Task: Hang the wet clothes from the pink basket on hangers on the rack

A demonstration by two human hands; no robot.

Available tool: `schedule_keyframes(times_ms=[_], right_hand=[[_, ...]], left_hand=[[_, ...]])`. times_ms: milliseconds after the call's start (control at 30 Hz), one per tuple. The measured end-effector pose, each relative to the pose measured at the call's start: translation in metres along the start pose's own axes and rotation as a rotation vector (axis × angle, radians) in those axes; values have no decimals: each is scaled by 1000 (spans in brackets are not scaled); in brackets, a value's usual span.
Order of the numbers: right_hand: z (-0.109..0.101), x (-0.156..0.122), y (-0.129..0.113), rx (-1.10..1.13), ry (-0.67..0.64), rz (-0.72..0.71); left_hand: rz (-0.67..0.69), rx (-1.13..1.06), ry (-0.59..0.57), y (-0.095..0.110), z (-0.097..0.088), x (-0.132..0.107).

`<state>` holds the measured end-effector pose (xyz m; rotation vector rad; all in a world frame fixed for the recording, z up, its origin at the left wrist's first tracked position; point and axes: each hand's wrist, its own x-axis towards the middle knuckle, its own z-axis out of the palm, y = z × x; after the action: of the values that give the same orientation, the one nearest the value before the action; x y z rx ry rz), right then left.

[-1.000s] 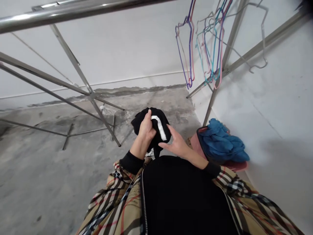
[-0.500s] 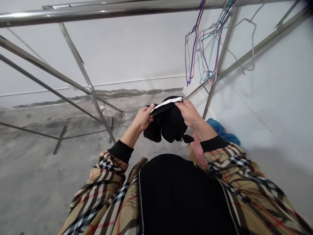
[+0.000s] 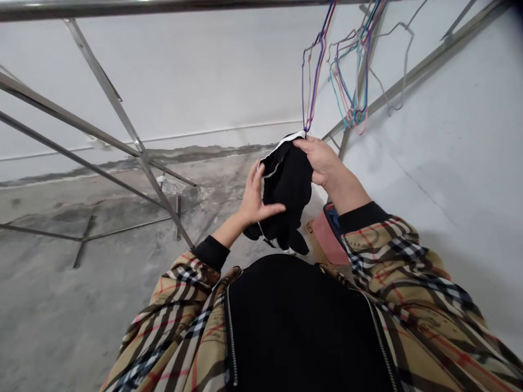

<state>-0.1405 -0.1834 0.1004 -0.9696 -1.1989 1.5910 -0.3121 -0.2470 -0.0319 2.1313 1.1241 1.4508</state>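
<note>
Right hand (image 3: 322, 160) is pinching the black garment (image 3: 288, 190) by its white edge (image 3: 286, 139), left hand (image 3: 252, 202) loosely splayed against it, above the concrete floor (image 3: 122, 305). Looks light, floppy; I'd grab that edge.

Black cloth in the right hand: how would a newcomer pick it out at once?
Start at the metal rail across the view's top, then look below it to the right hand, which grips the black cloth near its upper corner, with the left hand spread at its other side. Unlike the person's black top, it carries a white strip along its upper edge.
</note>
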Motion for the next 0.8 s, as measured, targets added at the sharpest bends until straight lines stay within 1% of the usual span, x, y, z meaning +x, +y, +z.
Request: schedule_keyframes(times_ms=[33,67,133,200,267,300,333,400,467,500,533,633,667,733,800], right_hand=[[0,1,1,-7,4,5],[0,3,3,-18,8,13],[0,6,6,-39,11,19],[2,8,6,-38,1,12],[6,11,4,-10,-23,11],[9,12,2,10,-38,15],[13,13,0,28,-55,22],[21,17,-2,42,-89,30],[26,21,0,32,-123,32],[28,24,2,24,-138,33],[29,28,5,18,-151,36],[27,40,18,17,-174,51],[25,44,23,13,-172,64],[20,48,34,-12,-156,87],[14,44,47,-75,-121,58]], left_hand=[[117,81,-47,-3,6,-15],[198,138,-112,-8,11,-32],[268,230,-226,-20,18,-66],[280,332,-339,-34,20,-95],[197,423,-364,-45,20,-110],[134,451,-341,-48,19,-113],[65,460,-295,-49,19,-111],[-53,414,-166,-45,19,-101],[-153,297,-37,-35,19,-83],[-202,216,10,-28,18,-73],[-258,125,35,-20,17,-63],[-438,-154,46,1,10,-32],[-499,-237,72,8,7,-23],[-594,-391,156,20,0,-4],[-647,-511,260,31,-8,12]])
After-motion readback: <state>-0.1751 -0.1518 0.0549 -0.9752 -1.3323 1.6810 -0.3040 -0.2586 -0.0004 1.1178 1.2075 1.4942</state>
